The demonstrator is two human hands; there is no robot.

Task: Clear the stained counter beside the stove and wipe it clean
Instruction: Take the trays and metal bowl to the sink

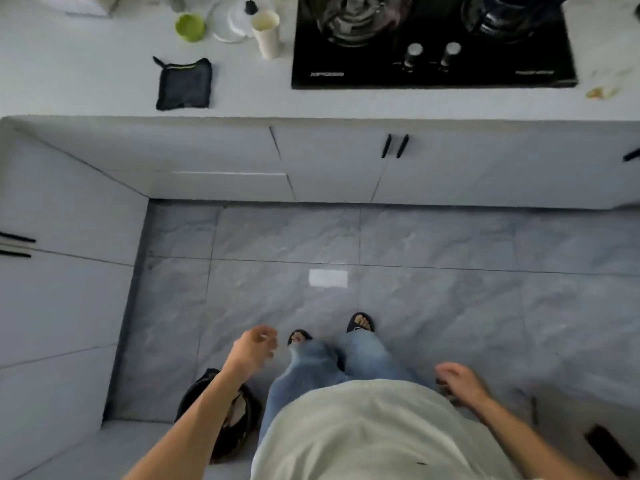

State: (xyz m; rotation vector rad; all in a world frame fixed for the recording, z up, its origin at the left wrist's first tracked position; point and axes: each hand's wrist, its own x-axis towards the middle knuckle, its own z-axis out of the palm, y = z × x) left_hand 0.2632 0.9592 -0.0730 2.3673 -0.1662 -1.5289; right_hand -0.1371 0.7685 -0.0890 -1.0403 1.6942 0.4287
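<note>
Both hands hang empty, fingers loosely curled, well back from the bench (86, 81). The cloth (184, 84) lies flat near the bench's front edge, left of the stove (433, 43), ahead of the left hand (254, 348), which is nearer it than the right hand (459, 379). The stains (601, 91) lie right of the stove.

Counter (86, 64): pale, white-grey, running along top of view, black stove (433, 43) set into it. Brownish-yellow stains (601, 92) on strip right of stove, near front edge. Dark square cloth (183, 84) with hanging loop, lying flat left of stove near front edge. Behind it: green cup (190, 26), cream tumbler (266, 32) upright, just beside stove.
</note>
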